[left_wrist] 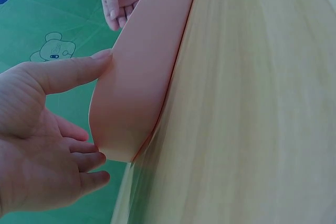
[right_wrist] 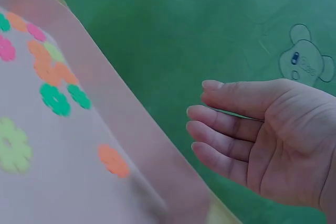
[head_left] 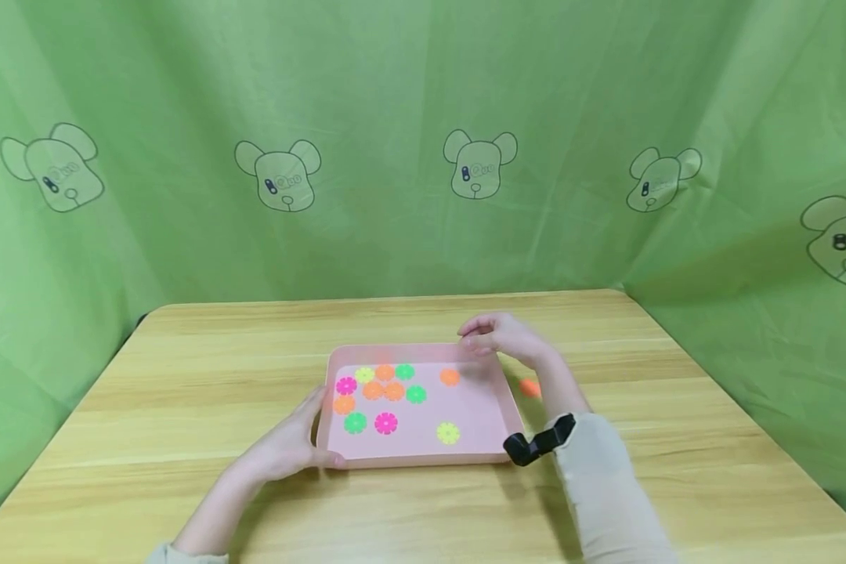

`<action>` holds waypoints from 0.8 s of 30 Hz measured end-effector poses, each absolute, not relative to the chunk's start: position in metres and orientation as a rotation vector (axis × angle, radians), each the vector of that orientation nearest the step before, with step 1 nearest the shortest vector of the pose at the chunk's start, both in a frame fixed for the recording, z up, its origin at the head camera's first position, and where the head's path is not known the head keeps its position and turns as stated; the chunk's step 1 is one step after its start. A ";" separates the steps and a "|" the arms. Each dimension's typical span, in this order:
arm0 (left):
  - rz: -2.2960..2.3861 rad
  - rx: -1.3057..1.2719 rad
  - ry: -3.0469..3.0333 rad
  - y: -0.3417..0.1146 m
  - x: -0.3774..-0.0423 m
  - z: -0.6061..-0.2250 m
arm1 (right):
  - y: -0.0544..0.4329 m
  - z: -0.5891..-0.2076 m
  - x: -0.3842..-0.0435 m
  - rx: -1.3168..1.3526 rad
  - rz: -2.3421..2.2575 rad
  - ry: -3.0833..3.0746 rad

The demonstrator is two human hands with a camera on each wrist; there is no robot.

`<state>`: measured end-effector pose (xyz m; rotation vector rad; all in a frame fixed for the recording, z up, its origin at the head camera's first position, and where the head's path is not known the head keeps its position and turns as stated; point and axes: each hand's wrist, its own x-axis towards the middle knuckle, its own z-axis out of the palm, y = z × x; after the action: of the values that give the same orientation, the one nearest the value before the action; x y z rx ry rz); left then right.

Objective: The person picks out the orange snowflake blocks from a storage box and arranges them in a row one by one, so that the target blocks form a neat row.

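Note:
A shallow pink tray [head_left: 423, 460] stands on the table, holding several notched, flower-shaped plastic discs in orange, green, pink and yellow. Most of them cluster at its left; an orange disc [head_left: 450, 377] and a yellow disc [head_left: 448, 433] lie farther right. My left hand [head_left: 289, 442] holds the tray's front left corner, thumb on the front wall [left_wrist: 142, 61] and fingers along the left side. Over the back right corner hovers my right hand [head_left: 504, 338], fingers loosely bent. In the right wrist view that hand [right_wrist: 262, 135] shows nothing between thumb and fingers.
Another orange piece [head_left: 530, 388] lies on the wooden table [head_left: 183, 376] just right of the tray, partly behind the right forearm. A black wrist camera [head_left: 536, 445] sits at the right cuff, near the tray's front right corner. Green curtains [head_left: 395, 235] surround the table.

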<state>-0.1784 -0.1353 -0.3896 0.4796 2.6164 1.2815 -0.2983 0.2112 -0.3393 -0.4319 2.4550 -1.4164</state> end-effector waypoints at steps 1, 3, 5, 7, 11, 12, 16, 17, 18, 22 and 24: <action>1.279 0.480 2.619 -0.135 -0.178 -0.389 | 0.208 -0.341 -0.299 -0.432 -1.408 2.455; 1.275 0.483 2.621 -0.135 -0.178 -0.389 | 0.203 -0.345 -0.299 -0.439 -1.372 2.467; 1.273 0.481 2.619 -0.135 -0.178 -0.389 | 0.199 -0.349 -0.299 -0.442 -1.327 2.499; 1.271 0.480 2.618 -0.134 -0.178 -0.389 | 0.196 -0.354 -0.300 -0.421 -1.299 2.512; 1.279 0.476 2.608 -0.134 -0.177 -0.388 | 0.192 -0.366 -0.299 -0.340 -1.309 2.493; 1.281 0.475 2.605 -0.134 -0.177 -0.388 | 0.192 -0.369 -0.299 -0.316 -1.328 2.474; 1.287 0.472 2.600 -0.134 -0.177 -0.388 | 0.188 -0.377 -0.299 -0.253 -1.377 2.467; 1.287 0.471 2.601 -0.134 -0.177 -0.388 | 0.187 -0.378 -0.299 -0.254 -1.365 2.488; 1.287 0.471 2.602 -0.134 -0.177 -0.388 | 0.187 -0.379 -0.300 -0.269 -1.347 2.510; 1.281 0.471 2.612 -0.134 -0.177 -0.388 | 0.184 -0.381 -0.300 -0.328 -1.255 2.579; 1.279 0.475 2.613 -0.134 -0.177 -0.388 | 0.183 -0.382 -0.300 -0.355 -1.228 2.590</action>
<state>-0.1771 -0.1341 -0.3884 0.4748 2.6131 1.2793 -0.2999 0.1830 -0.3816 -0.3549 2.5899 -1.2282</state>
